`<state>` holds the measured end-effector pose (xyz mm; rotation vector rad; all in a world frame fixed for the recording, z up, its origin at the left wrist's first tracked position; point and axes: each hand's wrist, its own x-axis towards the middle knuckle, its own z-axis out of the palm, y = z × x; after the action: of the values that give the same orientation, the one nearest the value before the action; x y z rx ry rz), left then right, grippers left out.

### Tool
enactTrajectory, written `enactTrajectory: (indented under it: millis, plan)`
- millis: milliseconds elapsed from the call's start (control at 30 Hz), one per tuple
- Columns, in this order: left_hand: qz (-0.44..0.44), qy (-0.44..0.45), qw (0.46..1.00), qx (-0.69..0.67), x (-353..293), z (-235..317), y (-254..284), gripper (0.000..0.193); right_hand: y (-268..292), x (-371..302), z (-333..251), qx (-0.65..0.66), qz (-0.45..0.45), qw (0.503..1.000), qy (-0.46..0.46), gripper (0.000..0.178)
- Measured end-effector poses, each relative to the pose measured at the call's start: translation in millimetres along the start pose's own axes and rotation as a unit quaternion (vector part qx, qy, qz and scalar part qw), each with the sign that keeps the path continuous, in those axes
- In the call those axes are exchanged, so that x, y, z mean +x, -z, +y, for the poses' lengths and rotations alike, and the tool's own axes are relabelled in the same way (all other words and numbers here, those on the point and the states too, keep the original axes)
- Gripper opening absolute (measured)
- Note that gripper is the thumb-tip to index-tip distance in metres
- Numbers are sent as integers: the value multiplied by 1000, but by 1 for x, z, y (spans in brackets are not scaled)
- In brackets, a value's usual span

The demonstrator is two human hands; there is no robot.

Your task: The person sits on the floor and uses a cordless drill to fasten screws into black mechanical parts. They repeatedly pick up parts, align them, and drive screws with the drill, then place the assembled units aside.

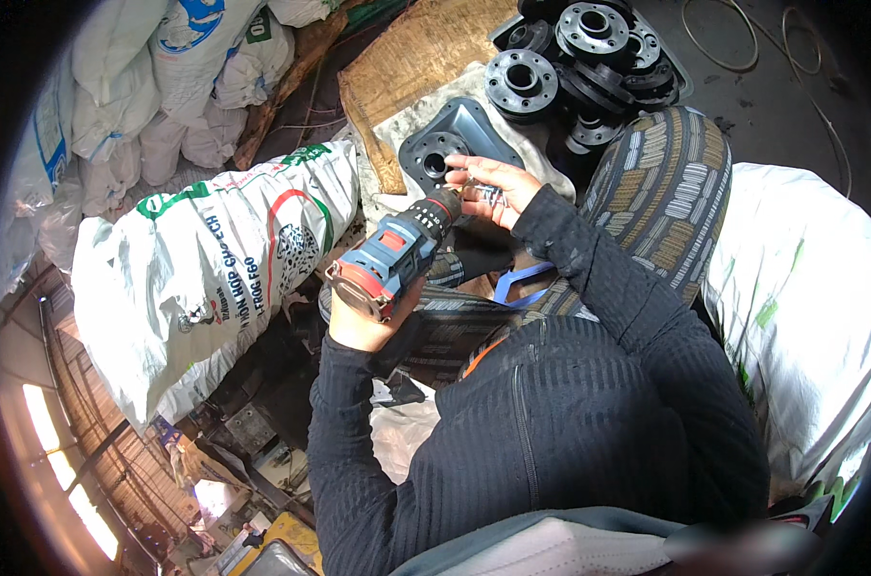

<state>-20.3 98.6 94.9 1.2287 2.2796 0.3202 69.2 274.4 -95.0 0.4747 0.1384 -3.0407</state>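
White sacks (119,86) line the far left; black metal hubs (604,72) are piled at far right. The left hand (366,331) has its grip closed around a cordless drill (392,259) at centre. The right hand (512,187) pinches small metal pieces (490,196) beside the chuck (433,213), near a grey flanged part (462,144).

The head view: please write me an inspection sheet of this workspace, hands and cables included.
Surface: stained pale cloth beside a wooden slab; dark floor beyond.
Things in use: power drill, chuck near a flanged disc on a grey rounded pan.
Clutter: pile of dark hubs, upper right of the pan.
Hands: left hand grips the drill; right hand, by the chuck, holds shiny pieces too small to identify.
Cables: thin cord or hose looping across the floor.
Surroundings: white sacks at left and right, more stacked upper left.
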Motion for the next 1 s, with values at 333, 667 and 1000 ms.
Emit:
enactTrajectory:
  millis: [333, 667, 1000]
  plan:
    - [-12, -42, 996, 73, 18, -8, 8, 64, 5, 10, 4, -47, 163, 985, 36, 30]
    - [19, 62, 997, -36, 74, -33, 34, 42, 34, 53, 16, -266, 279, 912, 141, 29]
    - [-55, 48, 997, -14, 114, -31, 45, 39, 44, 58, 24, -347, 289, 875, 173, 33]
